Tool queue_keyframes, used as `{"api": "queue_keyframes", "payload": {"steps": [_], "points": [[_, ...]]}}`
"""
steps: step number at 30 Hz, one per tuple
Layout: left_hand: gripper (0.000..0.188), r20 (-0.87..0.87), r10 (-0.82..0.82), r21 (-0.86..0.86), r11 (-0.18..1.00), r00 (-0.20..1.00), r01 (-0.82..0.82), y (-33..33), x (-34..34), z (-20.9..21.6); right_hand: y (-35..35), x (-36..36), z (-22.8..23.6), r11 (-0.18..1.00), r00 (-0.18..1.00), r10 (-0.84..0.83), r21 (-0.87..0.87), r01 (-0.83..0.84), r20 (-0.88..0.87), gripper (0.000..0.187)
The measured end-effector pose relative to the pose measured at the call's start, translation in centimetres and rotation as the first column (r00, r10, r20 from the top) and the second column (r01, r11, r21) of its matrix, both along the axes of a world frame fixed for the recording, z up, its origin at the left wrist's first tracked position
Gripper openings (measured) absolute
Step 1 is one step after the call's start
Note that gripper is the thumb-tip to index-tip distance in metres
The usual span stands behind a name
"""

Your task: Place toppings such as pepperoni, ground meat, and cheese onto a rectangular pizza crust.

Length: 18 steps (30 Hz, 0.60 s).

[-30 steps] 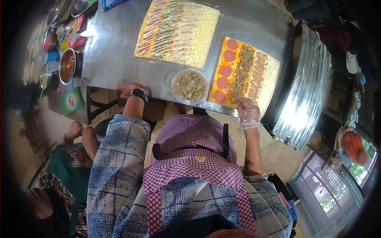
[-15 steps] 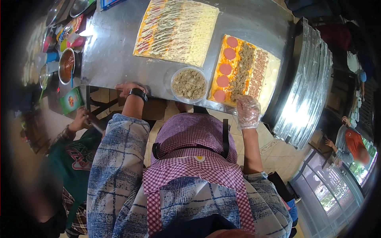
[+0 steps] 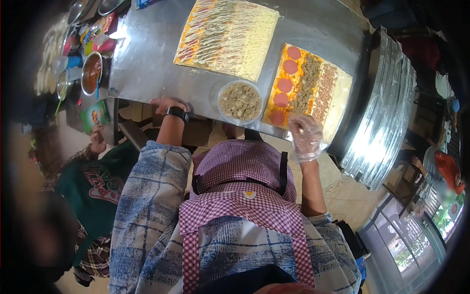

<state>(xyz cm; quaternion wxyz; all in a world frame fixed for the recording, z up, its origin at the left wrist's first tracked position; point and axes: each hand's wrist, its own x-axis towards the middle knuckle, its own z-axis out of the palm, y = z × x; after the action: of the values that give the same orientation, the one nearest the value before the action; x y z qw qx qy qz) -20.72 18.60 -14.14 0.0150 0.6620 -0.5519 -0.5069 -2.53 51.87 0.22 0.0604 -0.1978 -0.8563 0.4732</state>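
A clear-gloved right hand (image 3: pixel 305 136) hangs at the near end of a topped sheet of dough (image 3: pixel 344 90), upper right of the frame, its fingers (image 3: pixel 296 123) curled close together; whether they pinch any filling cannot be told. The bare left hand (image 3: pixel 168 105) rests at the near edge of the metal surface (image 3: pixel 144 73), left of centre, its hold on the edge unclear.

The likely trouble: loose bits straying from the dark minced strip (image 3: pixel 309 73) onto the crumbled strip (image 3: pixel 327 90) beside it, should the fingers spread too wide — or the baggy glove brushing the pink slices (image 3: pixel 284 85) askew. The bowl of filling (image 3: pixel 236 121), near the edge just left of the sheet, could be tipped by a careless wrist.

A drizzled sheet (image 3: pixel 226 36) fills the top centre, leaving little room behind the bowl — and a ridged, silvery stack (image 3: pixel 381 108) hems in the right side. At upper left sits a red-sauce bowl (image 3: pixel 83 78); below it, a co-worker's hand (image 3: pixel 98 141) is raised near a green packet (image 3: pixel 94 116).
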Motion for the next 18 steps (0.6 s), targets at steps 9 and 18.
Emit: {"api": "queue_keyframes", "payload": {"steps": [9,18], "points": [[0.041,-0.247,-0.721,-0.656,0.616,0.648,0.435,2.9,8.7,5.1,-8.2,-7.4,-2.1,0.668,0.856,0.488,0.558,-0.493,0.173,0.019],[0.057,-0.661,-0.577,0.284,0.4,0.48,0.872,10.0,12.6,12.2,-8.5,-9.9,-1.1,0.604,0.605,0.626,0.185,-0.775,0.492,0.021]]}}
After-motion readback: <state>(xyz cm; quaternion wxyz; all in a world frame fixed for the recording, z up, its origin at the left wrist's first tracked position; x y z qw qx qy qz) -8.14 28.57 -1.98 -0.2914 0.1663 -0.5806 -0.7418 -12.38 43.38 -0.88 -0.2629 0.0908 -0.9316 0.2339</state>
